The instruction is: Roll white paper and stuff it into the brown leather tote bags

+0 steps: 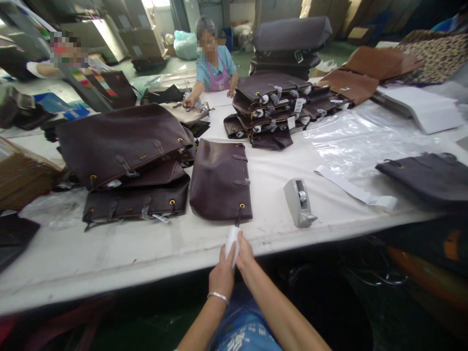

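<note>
A dark brown handbag (219, 180) lies flat on the white table in front of me. From its near gold eyelet a dark cord runs down into a white wrap (231, 240), which looks like paper or foam. My left hand (222, 270) has its fingers closed round the wrap from the left. On the other side my right hand (244, 251) grips the same wrap, its fingers partly hidden. Right of the bag stands a grey tape dispenser (298, 202).
Brown handbags are piled at left (124, 146) and at the back (270, 92). Clear plastic sheets (358, 136) and a white strip (351, 187) lie at right, near a dark bag (427, 175). A co-worker (215, 63) works across the table (146, 258); another person is at far left.
</note>
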A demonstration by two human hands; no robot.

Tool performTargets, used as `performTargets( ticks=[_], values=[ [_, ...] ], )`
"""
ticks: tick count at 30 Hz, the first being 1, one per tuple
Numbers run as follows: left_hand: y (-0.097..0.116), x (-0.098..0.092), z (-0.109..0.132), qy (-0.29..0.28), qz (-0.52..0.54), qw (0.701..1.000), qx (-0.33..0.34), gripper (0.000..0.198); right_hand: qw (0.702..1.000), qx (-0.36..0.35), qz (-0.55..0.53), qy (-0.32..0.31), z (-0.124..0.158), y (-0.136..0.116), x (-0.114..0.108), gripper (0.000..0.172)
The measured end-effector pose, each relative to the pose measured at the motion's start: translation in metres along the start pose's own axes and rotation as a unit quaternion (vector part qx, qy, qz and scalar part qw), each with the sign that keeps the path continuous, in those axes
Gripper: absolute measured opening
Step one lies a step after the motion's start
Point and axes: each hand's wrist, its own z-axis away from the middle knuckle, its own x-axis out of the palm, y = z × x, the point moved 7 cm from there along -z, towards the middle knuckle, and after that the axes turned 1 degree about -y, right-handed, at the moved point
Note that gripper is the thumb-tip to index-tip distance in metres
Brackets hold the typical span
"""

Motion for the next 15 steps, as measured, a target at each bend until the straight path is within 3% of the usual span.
performTargets(
  ticks=[4, 6, 8, 11, 13, 15],
  values=[
    [-0.002, -0.004, 0.002, 0.022, 0.193, 0.981, 0.012, 0.069, 1.000, 0.003, -0.005, 0.003, -0.007, 0.003, 0.001, 0.030],
    [-0.008, -0.006, -0.002, 0.022, 0.329, 0.944, -0.003, 0.061, 1.000, -0.002, -0.008, -0.003, -0.008, 0.002, 0.004, 0.027],
    [-0.022, -0.005, -0.008, 0.014, 0.422, 0.905, -0.059, 0.056, 1.000, -0.013, -0.009, -0.015, -0.007, 0.001, 0.008, 0.024],
    [-0.033, 0.001, -0.022, -0.054, 0.442, 0.890, -0.098, 0.061, 0.999, -0.038, 0.002, -0.027, -0.004, -0.001, 0.013, 0.023],
    [-0.034, 0.005, -0.032, -0.117, 0.432, 0.890, -0.083, 0.057, 0.998, -0.053, 0.017, -0.029, -0.002, -0.001, 0.014, 0.025],
    [-0.035, 0.005, -0.040, -0.142, 0.435, 0.886, -0.075, 0.050, 0.997, -0.065, 0.033, -0.033, 0.001, -0.002, 0.015, 0.028]
  ],
)
